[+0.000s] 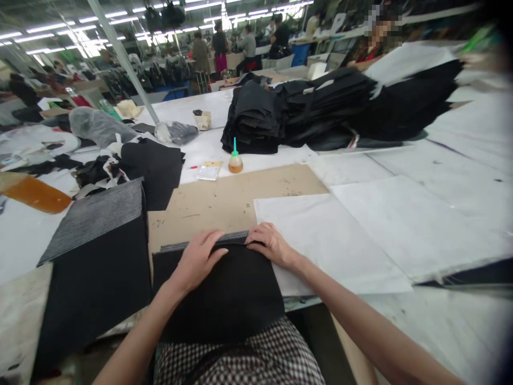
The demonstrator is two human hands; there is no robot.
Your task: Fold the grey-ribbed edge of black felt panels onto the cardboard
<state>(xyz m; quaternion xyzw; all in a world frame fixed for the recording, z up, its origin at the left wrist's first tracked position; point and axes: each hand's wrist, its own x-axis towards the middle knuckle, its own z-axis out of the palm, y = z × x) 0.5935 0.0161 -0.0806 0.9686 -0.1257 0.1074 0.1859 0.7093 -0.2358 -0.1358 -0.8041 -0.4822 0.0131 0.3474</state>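
Note:
A black fabric piece (224, 294) lies at the table's front edge and hangs over toward my lap. Along its far edge shows a grey striped strip (234, 237). My left hand (200, 259) holds the far edge left of the middle, its thumb on the black face and its fingers over the strip. At the right end of that edge, my right hand (270, 245) pinches the fabric with bent fingers. The layers under the fingers are hidden. To the left lies a stack of black pieces (96, 283) with grey striped ends.
Beyond the brown board (208, 200) stand a small glue bottle (235, 162) with a green nozzle and a white packet (209, 171). Large black fabric stacks (320, 107) fill the back. An amber bottle (38, 192) lies at left. A pole (124, 61) rises there. People work beyond.

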